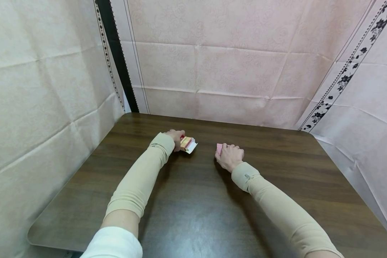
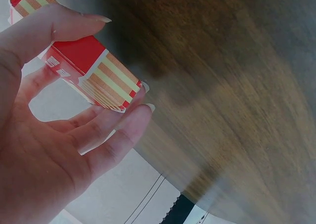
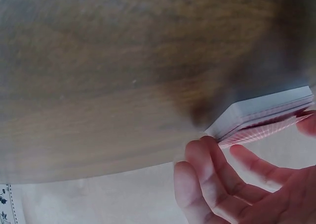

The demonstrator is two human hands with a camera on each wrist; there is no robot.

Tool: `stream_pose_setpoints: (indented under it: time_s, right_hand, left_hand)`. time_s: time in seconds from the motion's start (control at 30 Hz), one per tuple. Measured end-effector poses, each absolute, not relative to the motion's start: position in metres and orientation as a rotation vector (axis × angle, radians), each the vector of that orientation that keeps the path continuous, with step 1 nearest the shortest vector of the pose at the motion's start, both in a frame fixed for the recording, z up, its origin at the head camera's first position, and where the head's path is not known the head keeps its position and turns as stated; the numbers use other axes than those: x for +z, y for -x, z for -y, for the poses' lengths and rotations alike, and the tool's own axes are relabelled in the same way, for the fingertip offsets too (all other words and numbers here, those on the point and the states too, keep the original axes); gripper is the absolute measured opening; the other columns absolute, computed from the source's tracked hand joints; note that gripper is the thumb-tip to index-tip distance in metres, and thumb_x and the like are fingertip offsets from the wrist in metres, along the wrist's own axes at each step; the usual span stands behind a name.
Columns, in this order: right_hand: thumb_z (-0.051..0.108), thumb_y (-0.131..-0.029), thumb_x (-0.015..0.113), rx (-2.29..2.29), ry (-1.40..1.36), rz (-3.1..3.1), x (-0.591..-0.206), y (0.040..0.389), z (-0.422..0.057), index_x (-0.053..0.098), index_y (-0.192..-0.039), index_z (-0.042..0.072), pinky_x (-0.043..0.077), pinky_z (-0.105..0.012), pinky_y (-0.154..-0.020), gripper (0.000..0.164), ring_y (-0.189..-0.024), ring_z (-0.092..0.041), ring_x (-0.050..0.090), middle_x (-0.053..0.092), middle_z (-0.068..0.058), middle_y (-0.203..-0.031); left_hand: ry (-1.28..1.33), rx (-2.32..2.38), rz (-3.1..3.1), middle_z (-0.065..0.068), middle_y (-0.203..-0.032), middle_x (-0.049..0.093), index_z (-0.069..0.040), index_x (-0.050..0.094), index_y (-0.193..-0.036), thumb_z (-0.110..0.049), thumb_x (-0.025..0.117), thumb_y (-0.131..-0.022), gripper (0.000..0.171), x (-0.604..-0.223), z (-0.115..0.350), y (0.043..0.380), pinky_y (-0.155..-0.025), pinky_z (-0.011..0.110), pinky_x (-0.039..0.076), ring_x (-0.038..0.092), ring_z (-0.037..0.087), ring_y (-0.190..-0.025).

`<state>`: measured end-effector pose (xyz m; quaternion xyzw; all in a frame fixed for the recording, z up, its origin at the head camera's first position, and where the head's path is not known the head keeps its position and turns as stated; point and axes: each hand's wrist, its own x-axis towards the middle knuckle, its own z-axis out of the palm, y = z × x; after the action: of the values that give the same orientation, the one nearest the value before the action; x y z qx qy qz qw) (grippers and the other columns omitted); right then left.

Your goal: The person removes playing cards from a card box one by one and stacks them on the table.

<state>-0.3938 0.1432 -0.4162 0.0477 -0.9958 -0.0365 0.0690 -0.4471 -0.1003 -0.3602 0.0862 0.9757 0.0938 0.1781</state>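
Worktop, near far edge: our left hand curls round a carton, right hand pinches a deck, likely slippery, best held edgewise.

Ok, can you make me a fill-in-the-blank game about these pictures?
1. The left grip holds the striped box and the right grip holds the cards, so in the head view the cards are on the box's ____ side.
2. The flap sticking out from the box is ____ in colour.
3. The wooden table is ____ in colour.

Missing words: right; white; brown
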Motion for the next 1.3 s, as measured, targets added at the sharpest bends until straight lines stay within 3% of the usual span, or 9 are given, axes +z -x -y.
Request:
stream_pose_setpoints:
  time_s: [0.2, 0.33, 0.47, 0.57, 0.77, 0.93, 1.2, 1.3]
  right_hand:
    - [0.057, -0.093, 0.045, -0.110, -0.124, 3.007, -0.417, 0.393, -0.142, 0.057, -0.114, 0.001, 0.046, -0.052, -0.061, 0.062, -0.091, -0.043, 0.062, 0.063, -0.027, -0.105]
    - [0.057, -0.094, 0.043, -0.098, -0.163, 2.960, -0.415, 0.394, -0.141, 0.055, -0.120, 0.003, 0.048, -0.053, -0.069, 0.061, -0.101, -0.042, 0.057, 0.059, -0.026, -0.112]
    - [0.044, -0.096, 0.047, 0.039, -0.427, 2.868, -0.411, 0.393, -0.137, 0.054, -0.125, 0.006, 0.046, -0.052, -0.083, 0.049, -0.111, -0.039, 0.048, 0.052, -0.022, -0.119]
    - [0.032, -0.095, 0.052, 0.160, -0.670, 2.820, -0.406, 0.392, -0.129, 0.055, -0.129, 0.010, 0.047, -0.051, -0.085, 0.041, -0.114, -0.036, 0.049, 0.052, -0.019, -0.123]
    - [0.016, -0.091, 0.053, 0.199, -0.898, 2.835, -0.403, 0.390, -0.111, 0.047, -0.142, 0.016, 0.045, -0.048, -0.095, 0.051, -0.117, -0.036, 0.048, 0.049, -0.021, -0.131]
    - [0.014, -0.092, 0.050, 0.114, -0.914, 2.876, -0.406, 0.391, -0.104, 0.044, -0.144, 0.021, 0.045, -0.048, -0.094, 0.053, -0.117, -0.036, 0.047, 0.044, -0.022, -0.138]
    - [0.012, -0.088, 0.051, 0.105, -0.881, 2.963, -0.404, 0.391, -0.099, 0.050, -0.137, 0.020, 0.039, -0.059, -0.103, 0.049, -0.130, -0.042, 0.038, 0.016, -0.025, -0.156]
    - [0.011, -0.088, 0.051, 0.129, -0.893, 2.934, -0.405, 0.392, -0.099, 0.052, -0.137, 0.020, 0.040, -0.058, -0.101, 0.050, -0.129, -0.043, 0.040, 0.016, -0.026, -0.157]
  left_hand:
    - [-0.230, 0.268, -2.754, 0.015, -0.123, 0.047, -0.020, 0.045, -0.129, -0.001, 0.072, -0.068, 0.069, -0.362, 0.100, 0.449, -0.078, 0.037, 0.044, 0.046, 0.028, -0.106]
    - [-0.226, 0.262, -2.757, 0.015, -0.122, 0.047, -0.020, 0.045, -0.129, -0.002, 0.073, -0.068, 0.069, -0.364, 0.099, 0.451, -0.079, 0.038, 0.045, 0.046, 0.028, -0.105]
    - [-0.241, 0.254, -2.768, 0.015, -0.121, 0.048, -0.021, 0.045, -0.127, -0.002, 0.073, -0.068, 0.068, -0.367, 0.096, 0.453, -0.078, 0.038, 0.044, 0.047, 0.028, -0.105]
    - [-0.256, 0.260, -2.782, 0.014, -0.120, 0.050, -0.021, 0.046, -0.126, -0.002, 0.073, -0.067, 0.068, -0.367, 0.092, 0.454, -0.077, 0.037, 0.044, 0.048, 0.027, -0.103]
    - [-0.309, 0.249, -2.795, 0.013, -0.118, 0.053, -0.020, 0.048, -0.124, 0.001, 0.073, -0.065, 0.067, -0.361, 0.082, 0.446, -0.071, 0.035, 0.044, 0.049, 0.026, -0.099]
    - [-0.337, 0.263, -2.775, 0.013, -0.118, 0.055, -0.020, 0.047, -0.126, 0.001, 0.075, -0.066, 0.069, -0.359, 0.075, 0.444, -0.068, 0.033, 0.044, 0.050, 0.025, -0.096]
    - [-0.413, 0.265, -2.747, 0.013, -0.120, 0.053, -0.021, 0.046, -0.128, 0.001, 0.075, -0.067, 0.071, -0.360, 0.069, 0.450, -0.068, 0.033, 0.046, 0.049, 0.025, -0.098]
    - [-0.411, 0.275, -2.744, 0.013, -0.119, 0.053, -0.020, 0.046, -0.127, 0.003, 0.075, -0.067, 0.070, -0.360, 0.072, 0.450, -0.067, 0.032, 0.045, 0.049, 0.025, -0.097]
